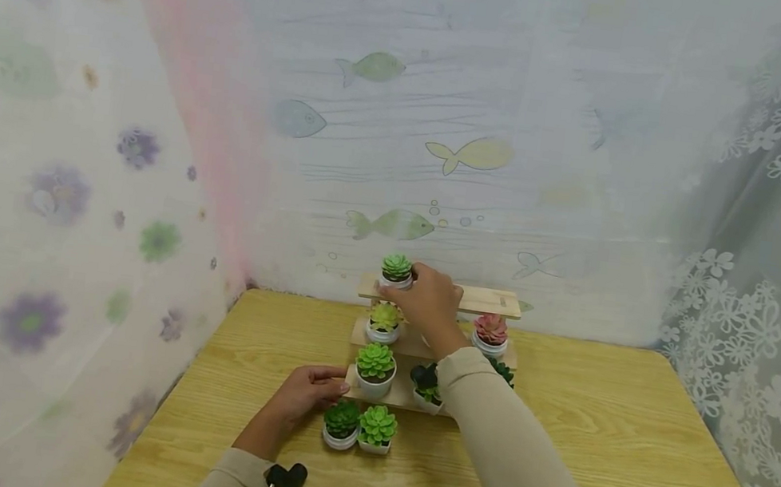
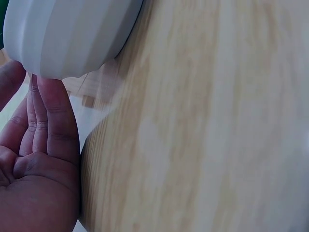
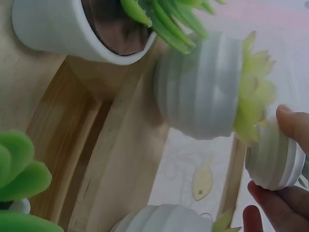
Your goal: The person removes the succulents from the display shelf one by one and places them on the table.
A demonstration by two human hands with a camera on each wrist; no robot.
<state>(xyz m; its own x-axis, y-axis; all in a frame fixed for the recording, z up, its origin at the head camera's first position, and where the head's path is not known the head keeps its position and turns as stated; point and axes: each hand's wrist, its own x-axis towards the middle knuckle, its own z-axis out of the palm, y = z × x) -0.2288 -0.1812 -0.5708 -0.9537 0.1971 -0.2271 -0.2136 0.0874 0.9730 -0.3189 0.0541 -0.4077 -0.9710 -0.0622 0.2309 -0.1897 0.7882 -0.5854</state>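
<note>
right sleeve [image 1: 525, 460], cut off at bottom edge, covers part of the wooden stand [image 1: 488, 301]. left hand [image 1: 304, 396] beside its lower left end, fingers [image 2: 58, 121] straight, together; contact unclear. right hand [image 1: 429, 303] pinching potted succulent [image 1: 396, 268] at stand's top left.

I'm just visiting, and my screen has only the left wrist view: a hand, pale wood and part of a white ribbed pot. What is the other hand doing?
Observer: The right hand grips the white pot of a green succulent by the left end of the top shelf.
Visitor: Oh, a top shelf! Does anything stand below that plant?
Observer: Yes, a yellow-green succulent in a white pot, on the middle shelf.
Visitor: Are all the plants greenish, then?
Observer: No, a pinkish-red succulent sits at the right end of that middle shelf, as the head view shows it.
</note>
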